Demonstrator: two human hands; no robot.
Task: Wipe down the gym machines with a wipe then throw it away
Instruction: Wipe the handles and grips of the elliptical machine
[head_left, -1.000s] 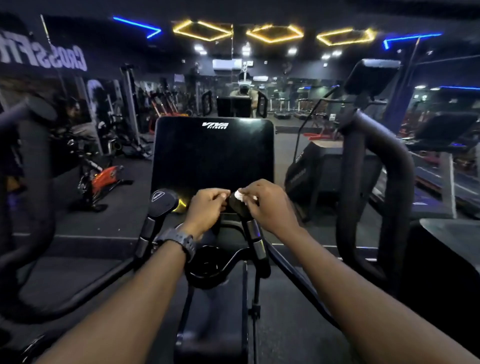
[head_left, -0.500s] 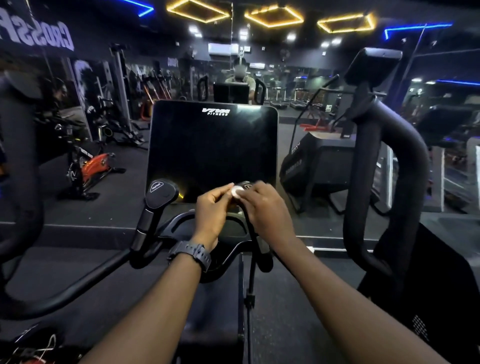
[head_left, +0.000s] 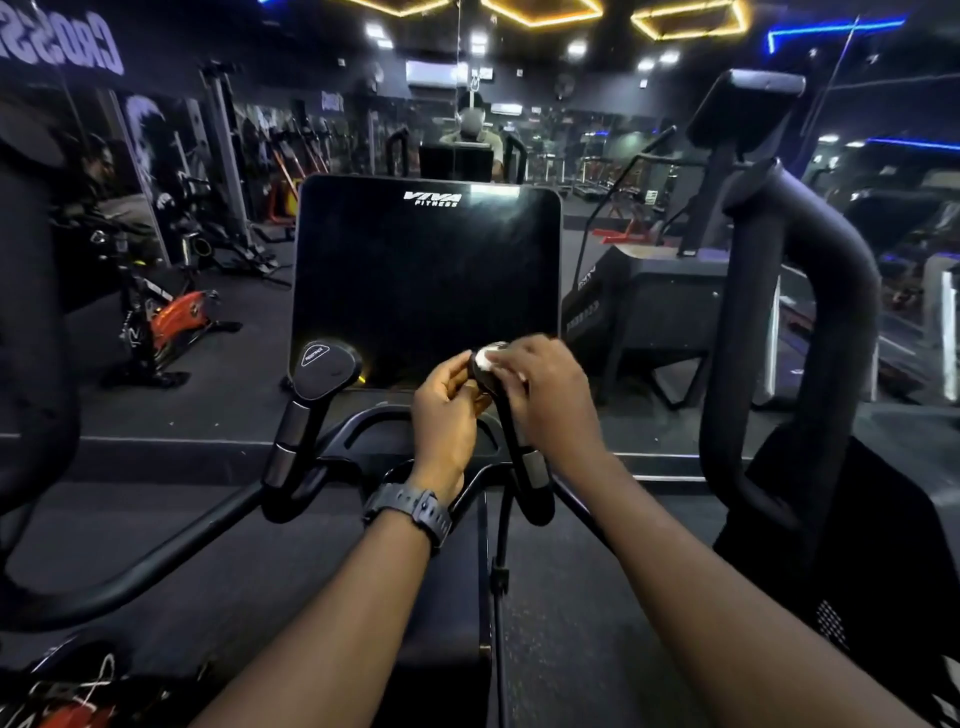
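Head view, left hand: left hand raised at the top of the machine's right inner handle, forearm reaching up from the lower frame, back of the hand toward the camera; a dark wristwatch on the wrist.
Head view, left fingers: curled in against the knob end of the handle, tips close to the wipe; whether they pinch it cannot be told.
Head view, right hand: right hand just beside the left, forearm entering from the lower right, wrist bent so the palm covers the handle top.
Head view, right fingers: folded over the handle top, pressing the wipe against it.
Head view, wipe: small white wipe at the very top of the right inner handle, between the two hands, mostly hidden under the right fingers.
Head view, machine: dark console screen, marked VIVA FITNESS, directly behind the hands; left inner handle stands untouched; a thick black side arm rises at right.
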